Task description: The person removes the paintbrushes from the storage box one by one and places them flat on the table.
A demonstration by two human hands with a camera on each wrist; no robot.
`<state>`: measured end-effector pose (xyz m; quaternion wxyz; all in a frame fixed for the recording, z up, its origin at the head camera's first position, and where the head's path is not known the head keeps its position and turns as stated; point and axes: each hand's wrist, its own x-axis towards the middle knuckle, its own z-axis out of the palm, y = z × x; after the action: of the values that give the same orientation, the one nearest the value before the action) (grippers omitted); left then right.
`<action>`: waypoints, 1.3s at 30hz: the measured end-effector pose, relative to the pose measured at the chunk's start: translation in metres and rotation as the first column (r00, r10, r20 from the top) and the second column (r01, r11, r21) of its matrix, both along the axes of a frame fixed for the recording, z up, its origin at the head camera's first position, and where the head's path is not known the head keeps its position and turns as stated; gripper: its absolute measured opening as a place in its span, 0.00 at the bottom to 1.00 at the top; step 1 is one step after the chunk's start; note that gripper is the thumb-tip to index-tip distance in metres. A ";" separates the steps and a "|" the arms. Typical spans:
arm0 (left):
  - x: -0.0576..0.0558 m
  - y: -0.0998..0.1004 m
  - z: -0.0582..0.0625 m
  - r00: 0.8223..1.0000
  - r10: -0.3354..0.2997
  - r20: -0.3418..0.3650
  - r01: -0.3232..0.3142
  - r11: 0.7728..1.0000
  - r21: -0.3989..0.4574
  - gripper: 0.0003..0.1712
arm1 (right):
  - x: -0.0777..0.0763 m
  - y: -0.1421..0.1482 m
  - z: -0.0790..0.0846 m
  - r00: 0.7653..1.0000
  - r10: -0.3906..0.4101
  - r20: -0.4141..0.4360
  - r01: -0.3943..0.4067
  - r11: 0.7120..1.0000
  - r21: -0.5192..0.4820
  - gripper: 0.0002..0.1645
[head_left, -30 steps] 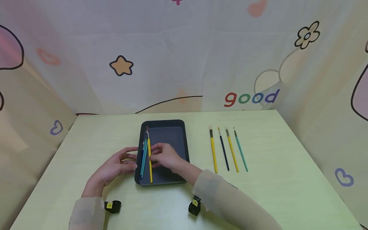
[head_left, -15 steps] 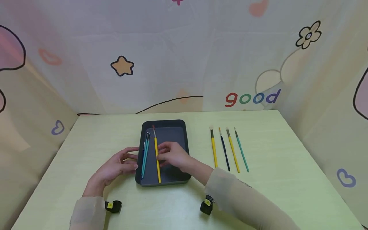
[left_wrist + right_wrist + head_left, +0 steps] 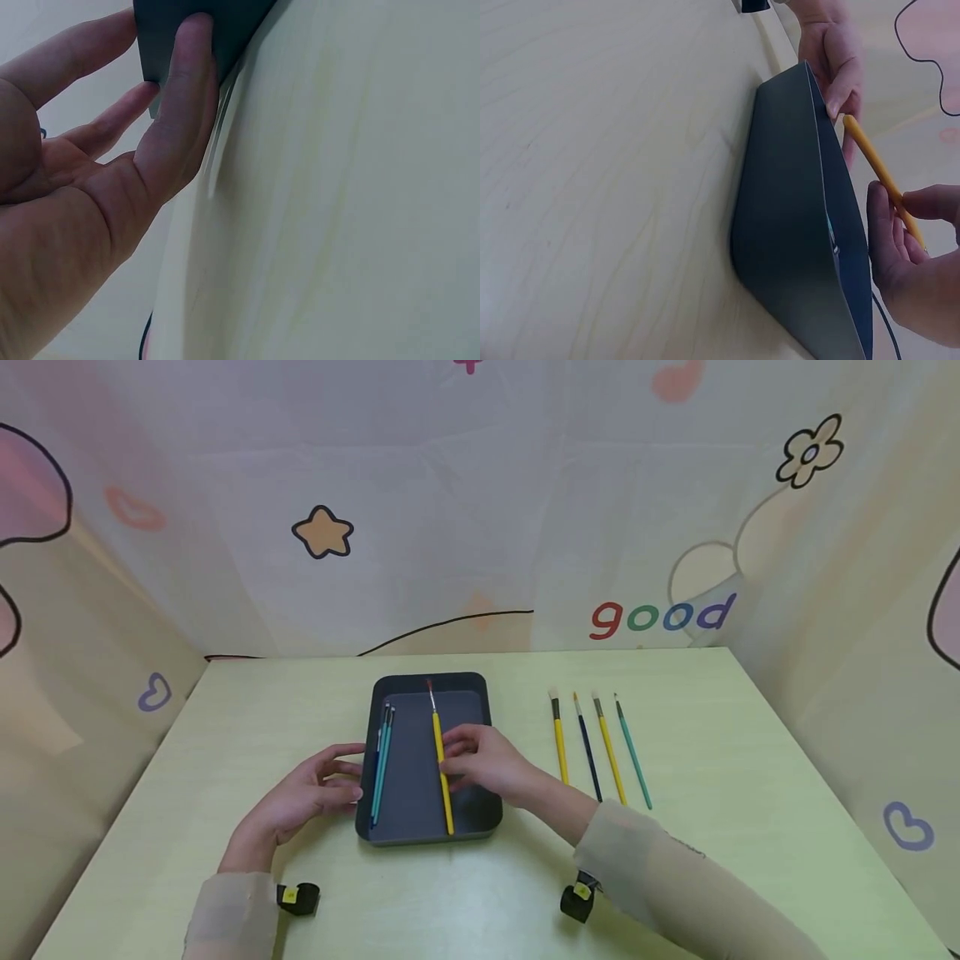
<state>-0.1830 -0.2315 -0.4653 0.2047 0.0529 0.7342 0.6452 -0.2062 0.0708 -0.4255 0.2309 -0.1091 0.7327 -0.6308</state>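
Observation:
In the head view my right hand [image 3: 495, 766] pinches a yellow-handled paintbrush [image 3: 440, 747] with red bristles, above the right half of a dark grey tray [image 3: 412, 781]. The right wrist view shows this handle [image 3: 871, 156] between thumb and fingertips, clear of the tray wall [image 3: 784, 172]. My left hand [image 3: 311, 792] touches the tray's left side with spread, fairly straight fingers; close up, its thumb [image 3: 184, 90] lies against the outer wall. Inside the tray's left edge, teal paintbrushes [image 3: 382, 768] lie beside a dark blue one, partly hidden.
On the table to the right several paintbrushes lie in a row: a yellow one [image 3: 558, 739], a dark blue one [image 3: 587, 747], another yellow one [image 3: 610, 752] and a teal one [image 3: 634, 760]. A patterned cloth backdrop [image 3: 450, 527] rises behind the table [image 3: 247, 710].
My right hand has moved rightward with the yellow paintbrush, away from the teal brushes at the tray's left edge. My left hand stays at the tray's left side.

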 end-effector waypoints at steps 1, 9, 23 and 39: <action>0.000 0.000 0.000 1.000 -0.001 -0.001 0.001 1.000 0.000 0.43 | 0.000 0.003 0.001 1.000 -0.003 0.001 0.003 1.000 0.000 0.22; 0.000 -0.001 -0.002 1.000 -0.003 -0.003 0.003 1.000 0.004 0.43 | 0.001 0.022 0.004 0.999 -0.035 -0.006 0.035 0.999 0.021 0.23; 0.000 0.000 -0.002 1.000 0.007 0.009 -0.007 1.000 0.000 0.43 | -0.007 0.058 0.009 0.993 -0.115 -0.031 0.116 0.993 0.013 0.26; 0.000 -0.001 -0.002 1.000 0.000 0.007 0.000 1.000 -0.002 0.42 | -0.018 0.093 -0.012 0.977 -0.214 -0.019 0.215 0.970 0.114 0.25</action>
<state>-0.1828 -0.2329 -0.4673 0.2073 0.0502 0.7340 0.6448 -0.2237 0.1641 -0.4380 0.1651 -0.0177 0.7763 -0.6082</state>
